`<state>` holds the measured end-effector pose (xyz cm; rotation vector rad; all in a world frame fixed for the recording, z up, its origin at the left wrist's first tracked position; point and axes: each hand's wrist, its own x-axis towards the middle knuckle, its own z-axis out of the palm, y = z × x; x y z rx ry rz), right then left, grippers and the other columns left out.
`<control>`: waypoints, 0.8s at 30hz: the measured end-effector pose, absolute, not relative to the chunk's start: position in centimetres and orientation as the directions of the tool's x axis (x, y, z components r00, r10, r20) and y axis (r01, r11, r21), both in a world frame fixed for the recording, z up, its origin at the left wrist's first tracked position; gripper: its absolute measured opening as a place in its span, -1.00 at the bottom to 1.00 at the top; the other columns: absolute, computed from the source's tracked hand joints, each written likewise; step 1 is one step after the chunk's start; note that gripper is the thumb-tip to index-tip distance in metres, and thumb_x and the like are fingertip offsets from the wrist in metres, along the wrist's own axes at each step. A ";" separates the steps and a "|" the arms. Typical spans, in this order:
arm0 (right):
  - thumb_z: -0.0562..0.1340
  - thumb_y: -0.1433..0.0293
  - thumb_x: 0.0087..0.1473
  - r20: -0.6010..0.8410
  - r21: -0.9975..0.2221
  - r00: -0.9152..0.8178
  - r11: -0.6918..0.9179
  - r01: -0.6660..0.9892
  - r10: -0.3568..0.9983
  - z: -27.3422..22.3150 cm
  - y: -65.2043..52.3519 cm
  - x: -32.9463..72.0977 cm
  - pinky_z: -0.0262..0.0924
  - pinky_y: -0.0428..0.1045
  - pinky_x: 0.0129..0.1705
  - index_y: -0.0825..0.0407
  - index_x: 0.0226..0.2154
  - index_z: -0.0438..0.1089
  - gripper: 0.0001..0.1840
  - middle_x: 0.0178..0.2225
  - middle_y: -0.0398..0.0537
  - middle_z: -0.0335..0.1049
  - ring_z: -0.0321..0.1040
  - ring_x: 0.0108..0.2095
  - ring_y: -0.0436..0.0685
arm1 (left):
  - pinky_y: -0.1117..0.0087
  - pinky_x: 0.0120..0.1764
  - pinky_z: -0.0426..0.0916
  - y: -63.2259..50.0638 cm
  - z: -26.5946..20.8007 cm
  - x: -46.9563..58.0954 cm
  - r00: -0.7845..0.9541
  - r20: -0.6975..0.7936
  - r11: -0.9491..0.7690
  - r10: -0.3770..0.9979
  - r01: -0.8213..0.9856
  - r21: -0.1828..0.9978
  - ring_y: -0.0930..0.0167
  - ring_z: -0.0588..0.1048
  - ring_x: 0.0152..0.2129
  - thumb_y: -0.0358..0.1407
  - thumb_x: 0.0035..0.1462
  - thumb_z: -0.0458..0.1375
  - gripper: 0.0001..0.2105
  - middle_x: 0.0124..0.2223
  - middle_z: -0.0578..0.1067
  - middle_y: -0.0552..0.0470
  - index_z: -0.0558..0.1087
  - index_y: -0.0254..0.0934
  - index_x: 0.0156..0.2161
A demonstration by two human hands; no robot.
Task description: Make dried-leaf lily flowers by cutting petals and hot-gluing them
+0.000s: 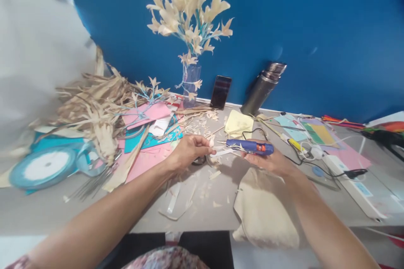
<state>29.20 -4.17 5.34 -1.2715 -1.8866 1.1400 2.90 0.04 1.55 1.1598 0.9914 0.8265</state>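
My left hand (192, 150) is closed in a pinch over the middle of the table, on a small pale husk piece (211, 143) whose exact shape is hard to make out. My right hand (268, 160) is wrapped round a blue glue gun (248, 146) with an orange-red part. Its nozzle points left, close to the fingertips of my left hand. Beneath the hands lie husk scraps (215, 175), and a dark round thing (199, 160) sits partly hidden under my left hand. A cream cloth (265, 210) lies below my right wrist.
Husk flowers (189, 12) stand in a clear vase (191, 80) at the back, beside a phone (221, 91) and a dark flask (263, 88). Dried husks (91, 96) and a blue ribbon roll (42, 166) lie left; a power strip (353, 187) and cables lie right.
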 end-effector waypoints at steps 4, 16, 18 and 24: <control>0.32 0.16 0.11 -0.026 -0.855 -0.417 0.196 0.480 0.909 5.3 -3.7 28.3 0.26 -0.03 -0.30 0.05 -0.08 0.50 -0.61 -0.32 -0.03 0.48 0.35 -0.36 0.11 | 0.48 -0.53 0.12 0.1 1.2 2.9 0.373 -0.225 0.249 0.900 -0.016 0.968 0.53 0.34 -0.64 -0.28 -0.24 0.41 -0.78 -0.53 0.53 0.03 0.51 -0.35 -0.46; 0.32 0.15 0.10 -0.060 -0.810 -0.391 0.184 0.557 0.919 4.6 -3.5 28.0 0.25 -0.04 -0.35 0.07 -0.19 0.50 -0.66 -0.39 -0.10 0.44 0.31 -0.42 0.07 | 0.50 -0.54 0.09 0.1 1.0 2.9 0.368 -0.254 0.286 0.894 -0.035 0.957 0.56 0.30 -0.67 -0.34 -0.27 0.41 -0.80 -0.62 0.46 0.12 0.50 -0.34 -0.49; 0.32 0.14 0.09 -0.062 -0.815 -0.378 0.172 0.553 0.924 4.5 -3.5 28.0 0.27 -0.03 -0.33 0.07 -0.13 0.51 -0.61 -0.37 -0.09 0.47 0.33 -0.40 0.09 | 0.49 -0.53 0.12 0.1 0.9 2.9 0.368 -0.257 0.292 0.894 -0.042 0.956 0.55 0.32 -0.66 -0.34 -0.26 0.40 -0.81 -0.60 0.49 0.09 0.50 -0.34 -0.49; 0.34 0.15 0.06 -0.065 -0.824 -0.340 0.142 0.549 0.938 4.2 -3.7 28.2 0.19 -0.03 -0.45 0.05 -0.19 0.51 -0.65 -0.52 -0.15 0.35 0.21 -0.52 0.05 | 0.48 -0.52 0.15 0.0 1.2 2.8 0.348 -0.254 0.284 0.903 -0.036 0.958 0.53 0.35 -0.64 -0.34 -0.25 0.38 -0.84 -0.54 0.55 0.03 0.51 -0.33 -0.50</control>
